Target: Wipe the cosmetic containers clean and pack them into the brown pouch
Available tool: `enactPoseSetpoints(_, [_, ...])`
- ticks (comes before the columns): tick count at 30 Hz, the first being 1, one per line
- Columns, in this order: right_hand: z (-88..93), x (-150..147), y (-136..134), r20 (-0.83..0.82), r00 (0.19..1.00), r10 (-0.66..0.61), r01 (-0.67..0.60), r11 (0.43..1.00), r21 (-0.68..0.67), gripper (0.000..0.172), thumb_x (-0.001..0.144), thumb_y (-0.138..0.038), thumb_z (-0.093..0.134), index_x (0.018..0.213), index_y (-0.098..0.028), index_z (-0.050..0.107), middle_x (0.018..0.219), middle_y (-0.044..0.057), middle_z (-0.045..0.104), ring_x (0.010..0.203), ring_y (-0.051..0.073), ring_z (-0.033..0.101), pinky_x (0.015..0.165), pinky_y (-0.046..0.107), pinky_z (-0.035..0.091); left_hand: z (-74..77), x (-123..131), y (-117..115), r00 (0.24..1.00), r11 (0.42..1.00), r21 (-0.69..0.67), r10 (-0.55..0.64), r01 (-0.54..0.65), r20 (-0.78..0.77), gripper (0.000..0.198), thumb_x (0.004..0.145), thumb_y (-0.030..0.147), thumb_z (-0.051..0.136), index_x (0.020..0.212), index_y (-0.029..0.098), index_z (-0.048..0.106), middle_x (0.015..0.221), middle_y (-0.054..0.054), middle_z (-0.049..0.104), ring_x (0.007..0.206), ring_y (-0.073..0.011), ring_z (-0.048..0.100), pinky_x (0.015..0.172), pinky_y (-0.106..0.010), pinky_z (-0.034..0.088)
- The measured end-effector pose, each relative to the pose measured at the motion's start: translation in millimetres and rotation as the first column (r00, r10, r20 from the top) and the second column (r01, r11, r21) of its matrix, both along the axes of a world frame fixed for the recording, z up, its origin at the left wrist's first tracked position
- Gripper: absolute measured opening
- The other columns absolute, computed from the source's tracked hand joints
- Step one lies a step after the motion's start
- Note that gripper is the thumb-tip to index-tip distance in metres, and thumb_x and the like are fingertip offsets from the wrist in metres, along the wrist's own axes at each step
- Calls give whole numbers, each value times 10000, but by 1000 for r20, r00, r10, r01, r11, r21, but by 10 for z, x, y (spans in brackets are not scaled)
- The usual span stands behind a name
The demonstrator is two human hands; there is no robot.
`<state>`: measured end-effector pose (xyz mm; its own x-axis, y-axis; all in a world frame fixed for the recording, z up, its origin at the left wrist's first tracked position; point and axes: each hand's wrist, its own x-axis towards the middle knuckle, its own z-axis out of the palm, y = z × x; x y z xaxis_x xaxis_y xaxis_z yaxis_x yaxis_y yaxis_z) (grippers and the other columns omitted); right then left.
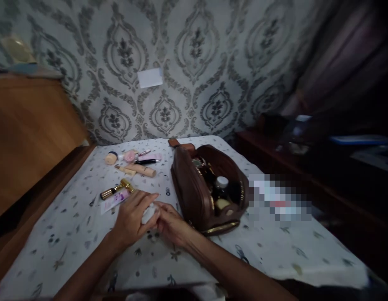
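Note:
My left hand (pixel 132 215) is closed around a small whitish object (pixel 148 213), mostly covered by the fingers, so its kind does not show. Against the same object press the fingertips of my right hand (pixel 172 225), also closed. Both hands are just above the tablecloth, left of an unzipped brown toiletry bag (pixel 190 194). Inside that bag stands a bottle with a white cap (pixel 222 182), among other items in shadow. Beside my left hand lie a white and purple tube (pixel 116 200) and a black and gold cosmetic tube (pixel 109 192).
Further back on the patterned tablecloth (pixel 71 246) lie a beige tube (pixel 143 170), a black pen (pixel 147 161), a pink round item (pixel 129 156) and a jar (pixel 111 157). A blurred-out patch covers something right of the bag. Wooden furniture (pixel 30 138) borders the left.

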<state>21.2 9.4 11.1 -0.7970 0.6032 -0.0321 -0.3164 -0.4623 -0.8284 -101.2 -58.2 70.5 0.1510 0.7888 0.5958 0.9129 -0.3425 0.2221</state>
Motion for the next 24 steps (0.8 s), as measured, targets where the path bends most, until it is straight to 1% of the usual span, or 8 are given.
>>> enactPoseSetpoints(2, [10, -4, 13, -8, 1000, -5, 5, 999, -51, 476, 622, -568, 810, 874, -208, 628, 720, -27, 579, 623, 110, 532, 617, 246, 468, -43, -18, 59, 1000, 1000, -12, 1, -1, -8, 315, 938, 281, 497, 1211, 184, 623, 992, -89, 683, 930, -244, 605, 817, -377, 482])
enactPoseSetpoints(4, [12, -31, 30, -50, 999, 19, -23, 995, -96, 533, 526, -536, 877, 815, -167, 623, 681, -40, 562, 585, 82, 504, 591, 222, 428, -92, -27, 113, 999, 999, -26, 28, -27, 15, 317, 966, 279, 436, 1199, 198, 635, 1012, -82, 683, 949, -242, 601, 838, -378, 468])
enactPoseSetpoints(8, [-25, -91, 73, -64, 998, -27, 21, 996, -92, 577, 438, -540, 908, 750, -147, 624, 641, -54, 568, 572, 74, 497, 573, 217, 392, -166, -17, 190, 991, 995, -69, 75, -67, 107, 352, 987, 269, 355, 1139, 196, 664, 1004, -76, 689, 978, -237, 611, 890, -376, 445])
enactPoseSetpoints(10, [-45, -105, 87, -50, 998, -36, 31, 995, -95, 589, 407, -533, 915, 751, -147, 631, 650, -54, 589, 586, 87, 521, 580, 228, 401, -174, -15, 215, 984, 992, -99, 87, -72, 155, 370, 987, 292, 341, 1094, 188, 679, 971, -79, 691, 959, -237, 617, 863, -367, 455])
enactPoseSetpoints(14, [-48, -100, 90, -73, 997, 0, -9, 993, -119, 610, 407, -538, 908, 802, -147, 658, 699, -38, 643, 636, 115, 590, 619, 248, 427, -146, -21, 241, 953, 984, -148, 139, -101, 270, 406, 976, 379, 343, 1012, 178, 694, 908, -78, 688, 892, -235, 628, 802, -352, 478])
enactPoseSetpoints(18, [-9, -60, 87, -63, 997, 47, -55, 991, -121, 573, 439, -516, 909, 793, -138, 663, 696, -33, 653, 634, 115, 605, 673, 266, 439, -105, -46, 229, 883, 965, -223, 223, -139, 412, 404, 947, 450, 401, 1032, 178, 688, 886, -58, 693, 833, -219, 637, 769, -328, 500])
enactPoseSetpoints(20, [12, -33, 89, -56, 996, 77, -83, 990, -117, 568, 451, -507, 910, 801, -131, 667, 708, -29, 658, 637, 110, 608, 698, 270, 442, -100, -78, 219, 838, 954, -265, 255, -138, 483, 403, 930, 472, 433, 1055, 181, 683, 866, -44, 697, 783, -203, 635, 721, -305, 505])
enactPoseSetpoints(24, [10, -22, 94, -71, 988, 139, -147, 982, -122, 574, 468, -467, 920, 855, -127, 667, 747, -21, 679, 655, 109, 635, 705, 258, 446, -160, -158, 210, 726, 942, -309, 301, -127, 618, 414, 912, 495, 468, 1094, 182, 669, 885, -37, 702, 697, -176, 620, 616, -268, 491])
